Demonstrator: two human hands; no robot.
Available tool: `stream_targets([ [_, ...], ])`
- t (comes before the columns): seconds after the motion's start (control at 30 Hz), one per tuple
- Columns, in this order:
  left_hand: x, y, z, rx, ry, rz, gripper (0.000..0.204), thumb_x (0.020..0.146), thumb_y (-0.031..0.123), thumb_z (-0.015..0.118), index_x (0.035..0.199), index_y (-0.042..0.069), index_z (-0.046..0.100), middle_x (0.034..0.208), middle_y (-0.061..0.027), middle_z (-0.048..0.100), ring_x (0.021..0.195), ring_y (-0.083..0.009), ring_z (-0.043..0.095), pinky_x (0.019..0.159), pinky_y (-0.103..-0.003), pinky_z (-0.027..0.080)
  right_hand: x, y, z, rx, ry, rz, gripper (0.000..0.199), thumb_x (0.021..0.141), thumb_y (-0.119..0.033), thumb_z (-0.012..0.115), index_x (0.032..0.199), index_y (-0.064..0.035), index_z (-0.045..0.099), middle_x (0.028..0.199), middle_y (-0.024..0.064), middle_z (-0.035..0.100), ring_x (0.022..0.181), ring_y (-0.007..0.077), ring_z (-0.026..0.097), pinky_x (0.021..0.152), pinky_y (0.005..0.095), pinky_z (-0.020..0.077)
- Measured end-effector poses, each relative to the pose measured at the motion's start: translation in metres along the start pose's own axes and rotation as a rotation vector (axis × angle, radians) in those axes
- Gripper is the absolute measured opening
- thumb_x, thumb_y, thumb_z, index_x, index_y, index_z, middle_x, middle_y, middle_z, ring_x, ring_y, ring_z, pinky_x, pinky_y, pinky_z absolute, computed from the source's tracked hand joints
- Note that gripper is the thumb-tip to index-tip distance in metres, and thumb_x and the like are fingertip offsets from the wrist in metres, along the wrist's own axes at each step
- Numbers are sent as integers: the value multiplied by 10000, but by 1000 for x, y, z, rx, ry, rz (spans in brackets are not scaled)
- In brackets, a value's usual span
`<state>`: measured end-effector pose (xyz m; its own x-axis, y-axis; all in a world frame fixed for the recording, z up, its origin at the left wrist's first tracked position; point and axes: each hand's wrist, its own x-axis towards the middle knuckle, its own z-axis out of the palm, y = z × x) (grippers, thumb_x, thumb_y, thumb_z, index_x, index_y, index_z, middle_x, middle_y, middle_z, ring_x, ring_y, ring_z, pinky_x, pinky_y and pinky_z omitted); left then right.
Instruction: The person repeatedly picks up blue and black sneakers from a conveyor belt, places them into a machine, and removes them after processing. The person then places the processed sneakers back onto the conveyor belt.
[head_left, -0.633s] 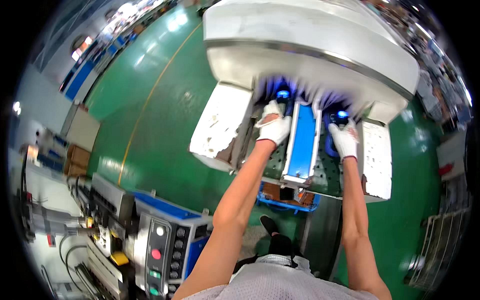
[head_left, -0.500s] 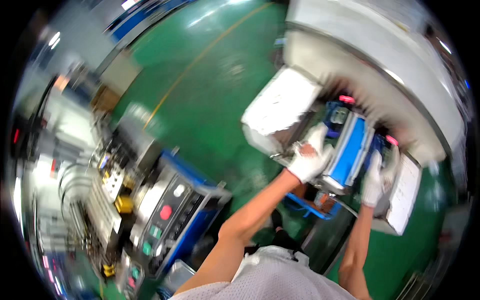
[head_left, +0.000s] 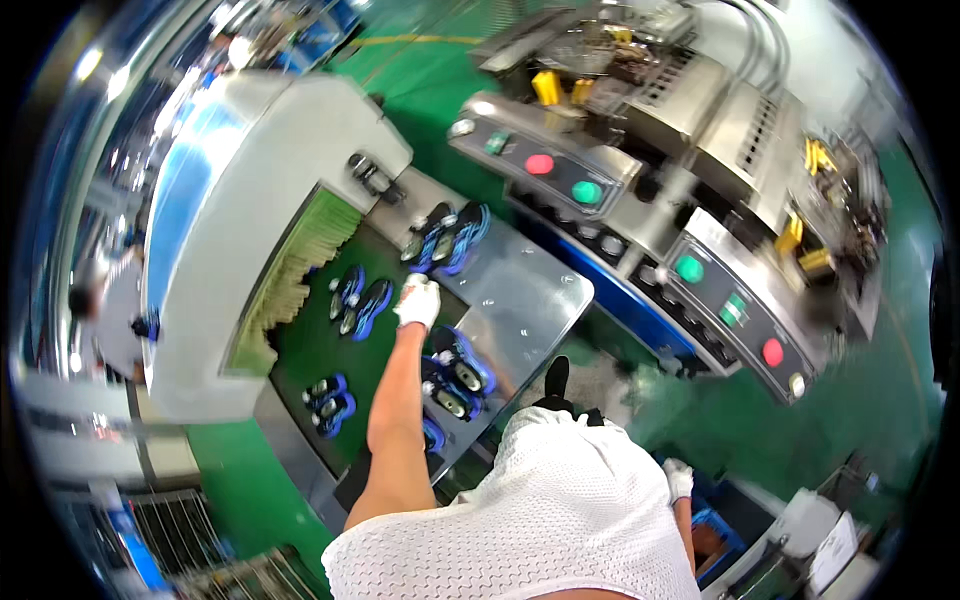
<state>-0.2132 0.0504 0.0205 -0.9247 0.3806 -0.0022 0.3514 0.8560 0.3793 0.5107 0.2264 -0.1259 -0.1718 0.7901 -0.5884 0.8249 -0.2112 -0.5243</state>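
Observation:
My left hand [head_left: 417, 300], in a white glove, reaches out to the near ends of a pair of dark sneakers [head_left: 460, 238] with blue-purple soles. It meets or almost meets them; blur hides how its fingers lie. The pair stands where the green conveyor belt [head_left: 345, 425] borders a metal table [head_left: 530, 300]. Another pair of sneakers [head_left: 462, 365] rests on the table's near part, partly beside my forearm. Farther left, more sneakers [head_left: 360, 305] sit in pairs on the belt. Low at my right side hangs my gloved right hand [head_left: 678, 478], its fingers not clear.
A large white machine [head_left: 280, 150] with a strip curtain [head_left: 295, 275] stands over the belt. To the right is a metal machine with button panels [head_left: 580, 175]. A blue crate [head_left: 715, 535] lies low by my right hand. Another person [head_left: 115, 310] is at far left.
My view has swung from a brush-fringed machine, where both hands were at shoes, to this conveyor. My left hand now reaches out to other sneakers; my right hand has dropped to my side.

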Motion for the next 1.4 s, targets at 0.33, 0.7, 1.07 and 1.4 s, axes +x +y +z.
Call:
stream_targets([
  [0.33, 123, -170, -125, 10, 9, -239, 534, 888, 368, 702, 1294, 33, 614, 1174, -204, 719, 1117, -381, 684, 956, -467, 532, 51, -158, -18, 490, -37, 381, 289, 1000, -269, 671, 1143, -20, 638, 802, 43, 627, 586, 161, 565, 549, 322, 518],
  [0.7, 75, -183, -35, 282, -319, -290, 605, 740, 461, 837, 1180, 81, 671, 1201, -175, 683, 1170, -332, 648, 965, -510, 496, 96, -379, 32, 250, -156, 112, 374, 1007, -305, 661, 1280, -50, 662, 1024, 75, 741, 820, 177, 711, 708, 317, 588],
  [1.07, -14, 62, -142, -927, -368, -98, 538, 676, 112, 817, 1174, -37, 678, 1035, -95, 750, 966, -175, 692, 878, -331, 557, 20, -574, 97, 636, -1347, 0, 694, 1027, -534, 571, 1451, 14, 532, 1350, 201, 648, 1217, 273, 638, 1064, 438, 506],
  [1.4, 18, 239, -98, -1318, -491, 278, 638, 834, -94, 624, 1450, -39, 468, 1427, -160, 579, 1282, -284, 600, 1119, -410, 462, 60, -570, -13, 1250, -1140, -47, 522, 879, -321, 832, 1294, -66, 646, 1189, 87, 739, 1021, 201, 736, 889, 403, 619],
])
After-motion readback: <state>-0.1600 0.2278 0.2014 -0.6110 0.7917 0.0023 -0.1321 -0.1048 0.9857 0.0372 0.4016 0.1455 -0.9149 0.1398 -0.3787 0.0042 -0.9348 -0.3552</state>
